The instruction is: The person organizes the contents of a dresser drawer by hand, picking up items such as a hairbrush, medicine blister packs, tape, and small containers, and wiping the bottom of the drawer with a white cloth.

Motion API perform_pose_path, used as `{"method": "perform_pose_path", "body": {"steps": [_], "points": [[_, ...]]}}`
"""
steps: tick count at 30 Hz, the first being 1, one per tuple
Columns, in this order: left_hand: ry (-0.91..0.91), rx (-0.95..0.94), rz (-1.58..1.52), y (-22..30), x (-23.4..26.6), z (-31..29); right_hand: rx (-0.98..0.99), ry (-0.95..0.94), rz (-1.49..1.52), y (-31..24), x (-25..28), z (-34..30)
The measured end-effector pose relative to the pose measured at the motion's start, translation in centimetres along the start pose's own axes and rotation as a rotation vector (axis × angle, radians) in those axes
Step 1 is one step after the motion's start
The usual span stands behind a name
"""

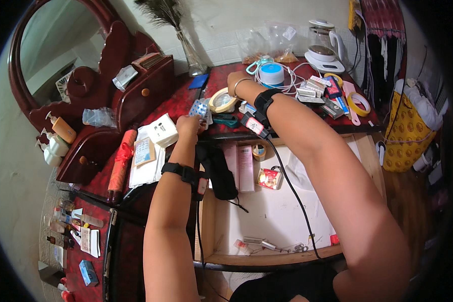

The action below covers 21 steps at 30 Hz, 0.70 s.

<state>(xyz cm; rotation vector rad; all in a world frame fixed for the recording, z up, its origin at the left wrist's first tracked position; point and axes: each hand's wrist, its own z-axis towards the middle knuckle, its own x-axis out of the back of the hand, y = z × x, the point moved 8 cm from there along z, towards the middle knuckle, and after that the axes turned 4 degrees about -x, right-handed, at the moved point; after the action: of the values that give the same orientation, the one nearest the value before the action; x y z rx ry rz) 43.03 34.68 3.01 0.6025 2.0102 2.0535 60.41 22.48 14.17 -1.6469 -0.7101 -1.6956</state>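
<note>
Possibly the loose cable [290, 91] snags the nearby right hand [235, 80]; its fingers' opening and hold, like those of the left hand [189, 124], I cannot tell.

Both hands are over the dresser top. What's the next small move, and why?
I'd probably ease the blister pack toward the open drawer with the left hand: that hand is right at the pack's near side, and the drawer lies below. The right hand is farther back, by the tape roll.

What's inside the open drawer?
In the drawer: a pink box, a red-and-white packet and small items. Anything beneath the right arm or black pouch is hidden.
</note>
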Motion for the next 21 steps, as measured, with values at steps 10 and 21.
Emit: {"method": "perform_pose_path", "body": {"steps": [10, 21], "points": [[0.340, -0.841, 0.669, 6.4, 0.4, -5.2, 0.487, -0.784, 0.829, 11.2, -5.1, -18.6], [0.249, -1.470, 0.528, 9.1, -6.2, -18.4, 0.508, -0.007, 0.215, 18.2, -19.2, -26.2]]}}
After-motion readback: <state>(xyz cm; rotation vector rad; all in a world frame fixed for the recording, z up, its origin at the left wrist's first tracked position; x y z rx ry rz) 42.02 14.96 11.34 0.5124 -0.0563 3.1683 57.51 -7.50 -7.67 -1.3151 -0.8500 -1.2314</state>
